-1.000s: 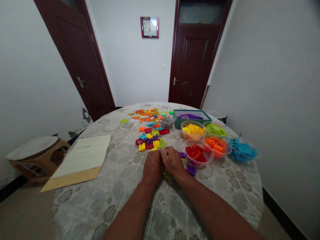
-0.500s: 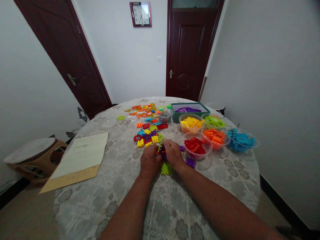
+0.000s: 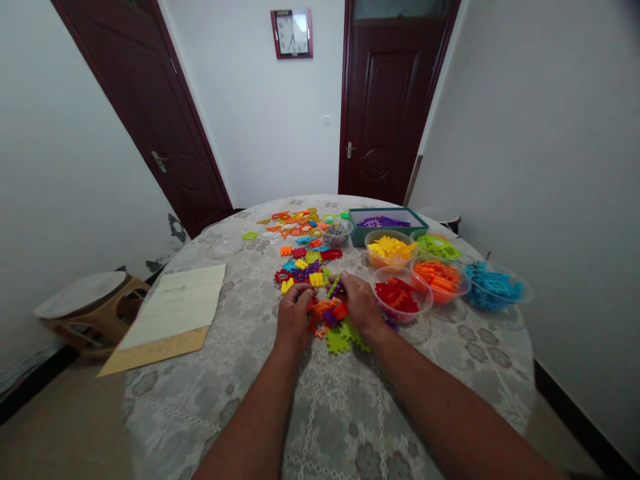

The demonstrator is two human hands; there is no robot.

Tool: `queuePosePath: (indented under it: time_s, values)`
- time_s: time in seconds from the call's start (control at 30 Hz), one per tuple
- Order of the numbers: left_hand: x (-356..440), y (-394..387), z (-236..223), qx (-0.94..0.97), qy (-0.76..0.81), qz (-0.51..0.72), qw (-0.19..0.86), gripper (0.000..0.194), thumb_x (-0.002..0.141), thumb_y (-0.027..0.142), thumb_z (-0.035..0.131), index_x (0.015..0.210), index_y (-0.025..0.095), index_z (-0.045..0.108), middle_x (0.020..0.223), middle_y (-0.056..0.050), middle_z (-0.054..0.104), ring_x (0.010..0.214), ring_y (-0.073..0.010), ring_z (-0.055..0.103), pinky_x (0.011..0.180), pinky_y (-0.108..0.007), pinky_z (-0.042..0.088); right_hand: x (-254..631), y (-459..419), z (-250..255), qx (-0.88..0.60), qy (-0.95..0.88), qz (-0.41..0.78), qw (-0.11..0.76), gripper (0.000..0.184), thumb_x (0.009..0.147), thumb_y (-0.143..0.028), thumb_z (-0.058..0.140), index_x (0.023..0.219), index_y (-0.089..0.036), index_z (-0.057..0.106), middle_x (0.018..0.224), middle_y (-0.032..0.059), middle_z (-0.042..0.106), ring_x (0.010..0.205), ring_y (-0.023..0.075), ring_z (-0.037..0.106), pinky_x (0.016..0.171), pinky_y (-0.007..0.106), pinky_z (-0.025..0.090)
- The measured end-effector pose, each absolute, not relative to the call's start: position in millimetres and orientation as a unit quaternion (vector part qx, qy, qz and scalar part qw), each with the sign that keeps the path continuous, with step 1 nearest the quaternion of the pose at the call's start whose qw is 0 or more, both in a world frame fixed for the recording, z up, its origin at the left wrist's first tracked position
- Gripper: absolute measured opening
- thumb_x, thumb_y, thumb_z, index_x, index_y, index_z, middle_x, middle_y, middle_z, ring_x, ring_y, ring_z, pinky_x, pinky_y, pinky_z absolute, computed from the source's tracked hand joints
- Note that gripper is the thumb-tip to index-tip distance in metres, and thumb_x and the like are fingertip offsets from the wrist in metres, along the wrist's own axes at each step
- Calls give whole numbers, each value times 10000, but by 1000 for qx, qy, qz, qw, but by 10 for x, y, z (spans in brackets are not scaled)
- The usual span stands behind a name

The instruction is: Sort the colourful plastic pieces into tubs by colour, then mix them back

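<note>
My right hand [image 3: 361, 301] pinches a pair of thin toothed building pieces [image 3: 335, 287], green and purple pressed together, between thumb and fingers. To the left, my left hand [image 3: 294, 313] is closed with its fingertips together; what it grips, if anything, is too small to make out. Between and just below both hands lie orange building pieces [image 3: 326, 306] and a purple piece [image 3: 330, 318]. Light green square toothed pieces [image 3: 339, 340] rest on the table beneath the right wrist. Yellow ridged pieces [image 3: 317, 279] sit right behind the left fingers.
Clear bowls of red [image 3: 399, 295], orange [image 3: 440, 280], yellow [image 3: 391, 249], green and blue pieces [image 3: 494, 287] stand at the right. Behind them is a teal box [image 3: 363, 233] of purple pieces. Mixed loose pieces spread toward the back. Paper sheets [image 3: 175, 303] overhang the table's left edge.
My hands have moved apart from their close grip. Orange and purple pieces now show between them, and the green and purple pair is in the right fingers. The view has shifted slightly.
</note>
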State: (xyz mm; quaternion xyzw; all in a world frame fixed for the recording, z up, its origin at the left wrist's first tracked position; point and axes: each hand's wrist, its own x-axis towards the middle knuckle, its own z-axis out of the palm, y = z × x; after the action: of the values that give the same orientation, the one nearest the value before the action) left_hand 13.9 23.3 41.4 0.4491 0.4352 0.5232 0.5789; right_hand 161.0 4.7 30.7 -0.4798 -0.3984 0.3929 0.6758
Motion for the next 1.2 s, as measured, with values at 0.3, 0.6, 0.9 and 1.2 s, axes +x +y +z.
queuePosePath:
  time_s: [0.3, 0.6, 0.9, 1.2]
  values:
    - [176, 104, 504, 388, 357, 504, 684, 408, 715, 486, 859, 899, 182, 661, 696, 37, 608, 509, -91, 513, 392, -176, 350, 1485, -148, 457, -484, -546, 239, 641, 298, 1023, -457, 568, 994, -216, 741, 1105, 74, 752, 1064, 226, 685, 982, 349, 505]
    - [132, 81, 506, 306, 285, 450, 789, 411, 717, 337, 896, 1034, 162, 701, 746, 22, 632, 530, -87, 560, 347, -144, 346, 1420, -197, 406, -458, -572, 252, 632, 192, 1033, -429, 596, 1058, -242, 636, 1323, 101, 717, 1199, 238, 678, 1051, 397, 503]
    - [60, 126, 521, 300, 262, 456, 796, 454, 726, 288, 905, 1107, 148, 699, 819, -15, 695, 550, -93, 603, 348, -145, 371, 1441, -188, 416, -515, -540, 229, 625, 266, 1058, -444, 497, 1134, -247, 659, 1253, 80, 744, 1175, 243, 674, 1043, 394, 498]
    - [96, 172, 510, 298, 298, 533, 733, 455, 671, 291, 938, 978, 183, 620, 786, 28, 672, 505, -81, 572, 355, -154, 393, 1408, -210, 474, -548, -536, 223, 603, 199, 941, -388, 655, 1049, -220, 660, 903, 7, 719, 823, 194, 673, 779, 313, 520]
